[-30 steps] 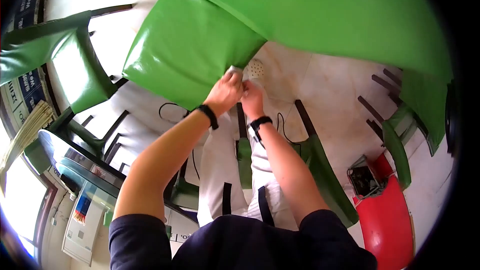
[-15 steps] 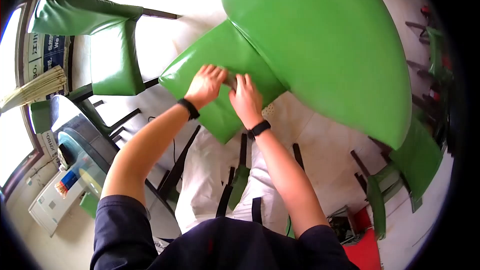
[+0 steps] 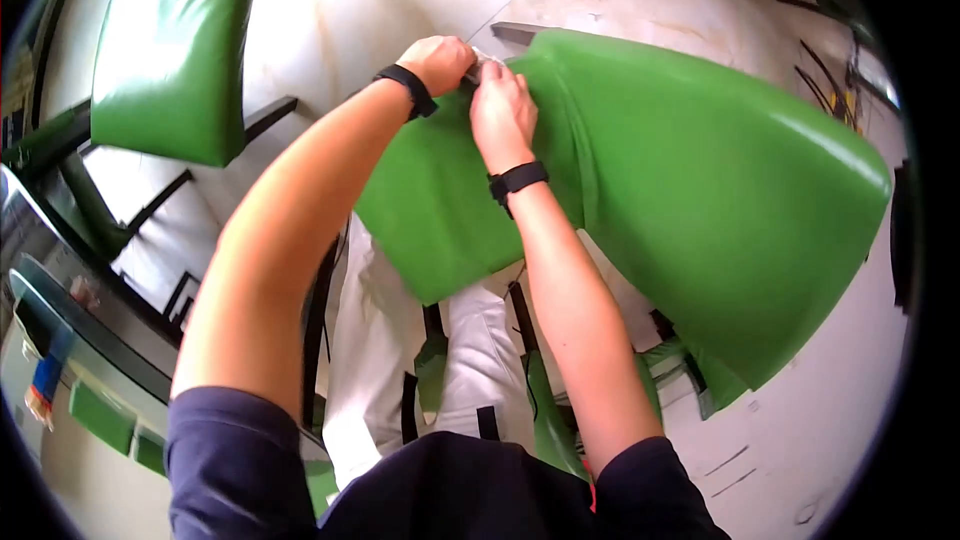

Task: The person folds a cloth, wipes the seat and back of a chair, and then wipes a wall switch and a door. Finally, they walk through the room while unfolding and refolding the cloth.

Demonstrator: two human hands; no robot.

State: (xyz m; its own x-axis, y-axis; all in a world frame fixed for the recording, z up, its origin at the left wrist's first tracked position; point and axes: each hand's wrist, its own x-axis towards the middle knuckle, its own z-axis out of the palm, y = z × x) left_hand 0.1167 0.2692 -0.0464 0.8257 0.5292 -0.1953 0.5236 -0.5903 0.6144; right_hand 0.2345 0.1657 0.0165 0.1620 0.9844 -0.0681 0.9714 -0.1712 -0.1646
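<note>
Both my hands are at the far edge of a green padded chair seat [image 3: 450, 200], close to where it meets the backrest. My left hand [image 3: 440, 62] is closed, its fingers curled round one end of a small crumpled grey-white cloth [image 3: 484, 56]. On the cloth's other side my right hand [image 3: 503, 105] has bent fingers closed on it. Most of the cloth is hidden by the fingers. The broad green chair back [image 3: 720, 190] leans away to the right of my right hand.
Another green chair [image 3: 170, 50] stands at the upper left. A glass-topped table [image 3: 90, 330] is at the lower left, with a blue and red item [image 3: 45, 380] on or beyond it. Pale floor [image 3: 400, 0] lies past the chair, with cables [image 3: 835, 95] at the far right.
Both hands have gone from the middle of the seat to its far edge, with the cloth between them. The view has shifted, and the chair back now appears lower and turned.
</note>
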